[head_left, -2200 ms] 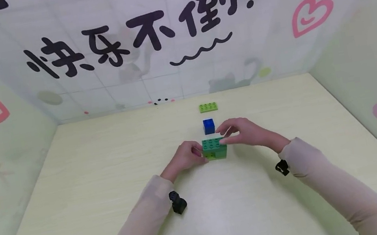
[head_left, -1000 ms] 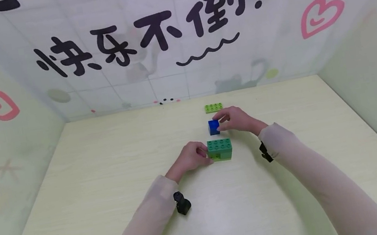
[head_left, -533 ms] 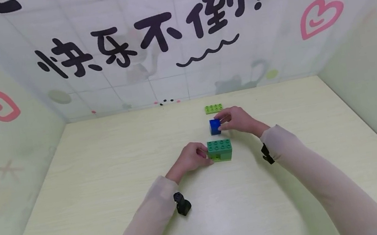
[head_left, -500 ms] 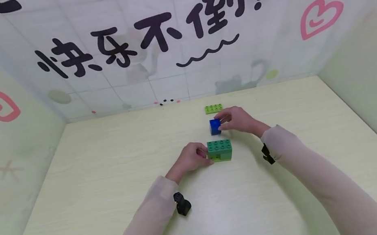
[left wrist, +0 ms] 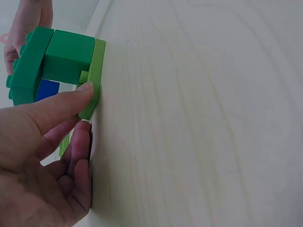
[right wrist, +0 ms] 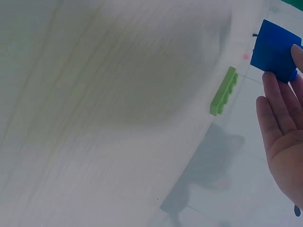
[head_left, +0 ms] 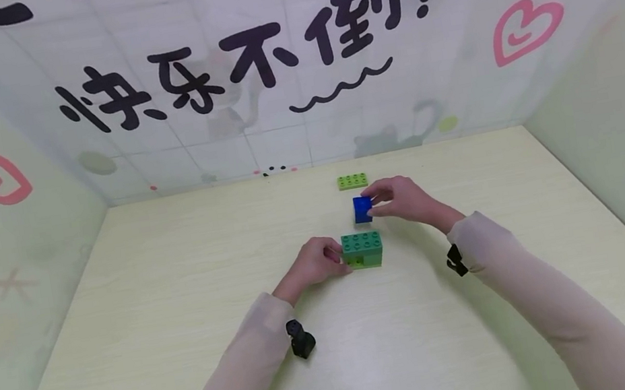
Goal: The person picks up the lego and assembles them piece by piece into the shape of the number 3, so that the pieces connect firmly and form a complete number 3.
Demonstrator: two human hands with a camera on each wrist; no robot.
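Note:
A small stack of toy building bricks (head_left: 361, 242) stands mid-table: a light green plate (left wrist: 98, 61) at the bottom, a green block (left wrist: 70, 51) on one end of it, and a green studded brick (left wrist: 32, 66) on top, overhanging a gap. My left hand (head_left: 315, 261) pinches the plate's near left end, thumb (left wrist: 71, 100) in front. Behind the stack, my right hand (head_left: 405, 199) pinches a blue brick (head_left: 362, 209) between thumb and fingers. In the right wrist view this blue brick (right wrist: 276, 49) appears tilted and raised off the tabletop.
A lime green studded plate (head_left: 352, 181) lies flat farther back, near the rear wall (head_left: 191, 166). Pale side walls bound the light wooden table (head_left: 203, 239) left and right. Black wrist cameras (head_left: 301, 340) hang at both sleeves.
My right hand has gone from beside the top of the stack to the blue brick, taken hold of it and shifted it slightly right. The left hand keeps its hold on the stack.

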